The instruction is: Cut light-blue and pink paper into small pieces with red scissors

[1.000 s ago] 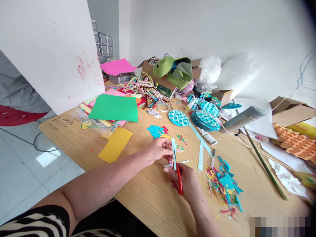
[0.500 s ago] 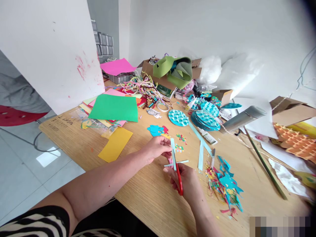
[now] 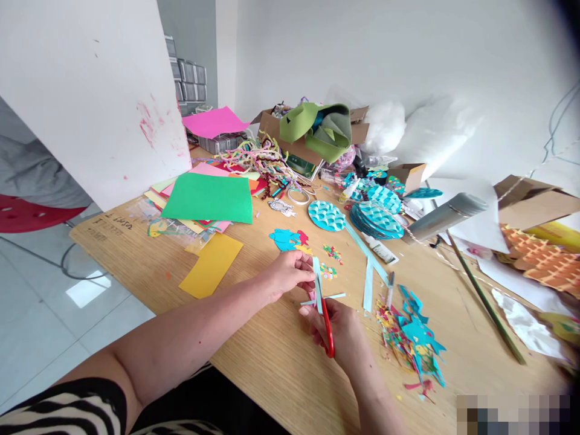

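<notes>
My left hand [image 3: 292, 275] is closed, pinching a narrow light-blue paper strip [image 3: 316, 267] between thumb and fingers. My right hand [image 3: 338, 329] is wrapped round the handles of red-handled scissors [image 3: 328, 332], whose blades lie along the strip. A thin light-blue paper piece [image 3: 335, 296] crosses below the strip, and a bit of pink shows between the hands. Just beyond my left hand lie blue, red and yellow paper fish [image 3: 286, 239] and small piles of confetti bits [image 3: 328, 271]. Longer light-blue strips [image 3: 368, 284] rest to the right.
Blue paper scraps [image 3: 419, 335] lie right of my hands, near a pen-like tool [image 3: 390, 290]. A glue bottle [image 3: 383, 249] and round blue scale-patterned discs [image 3: 326, 215] sit farther back. Green [image 3: 208, 198] and yellow sheets [image 3: 212, 266] are at left. A grey cylinder [image 3: 446, 217] stands tilted at right.
Almost nothing differs. The scissors and strip have shifted very slightly, and the whole view has moved a little to the left; both hands keep their hold.
</notes>
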Demonstrator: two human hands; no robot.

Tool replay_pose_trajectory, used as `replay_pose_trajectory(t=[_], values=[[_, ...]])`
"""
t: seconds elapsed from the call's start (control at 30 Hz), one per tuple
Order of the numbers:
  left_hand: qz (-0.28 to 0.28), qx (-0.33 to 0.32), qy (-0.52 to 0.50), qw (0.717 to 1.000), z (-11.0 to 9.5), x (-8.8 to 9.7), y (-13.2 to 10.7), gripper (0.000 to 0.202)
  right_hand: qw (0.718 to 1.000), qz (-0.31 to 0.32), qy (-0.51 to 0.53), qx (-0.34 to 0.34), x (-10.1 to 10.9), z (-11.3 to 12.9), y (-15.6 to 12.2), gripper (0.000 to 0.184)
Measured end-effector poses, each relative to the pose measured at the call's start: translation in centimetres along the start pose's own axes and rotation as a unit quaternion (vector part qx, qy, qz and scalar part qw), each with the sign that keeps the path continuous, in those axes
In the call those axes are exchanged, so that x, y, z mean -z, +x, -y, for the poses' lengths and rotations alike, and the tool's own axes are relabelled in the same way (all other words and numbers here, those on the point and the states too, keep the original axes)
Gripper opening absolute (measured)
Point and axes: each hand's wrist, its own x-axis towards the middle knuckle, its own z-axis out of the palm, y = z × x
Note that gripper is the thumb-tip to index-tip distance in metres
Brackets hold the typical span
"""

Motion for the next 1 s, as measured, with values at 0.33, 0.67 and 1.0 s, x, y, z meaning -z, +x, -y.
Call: replay_pose_trajectory(t=[0.33, 0.67, 1.0], values=[[0.007, 0.002, -0.008, 1.000, 0.31, -0.02, -0.01, 0.024, 1.000, 0.005, -0.003, 0.006, 0.10, -0.06, -0.05, 0.044], [0.003, -0.002, -0.004, 1.000, 0.42, -0.07, 0.03, 0.021, 1.000, -0.005, 0.001, 0.003, -0.09, -0.34, 0.14, 0.043], [-0.001, 0.005, -0.006, 1.000, 0.32, -0.09, -0.10, 0.022, 1.000, -0.006, 0.016, -0.021, -0.22, -0.05, 0.09, 0.039]])
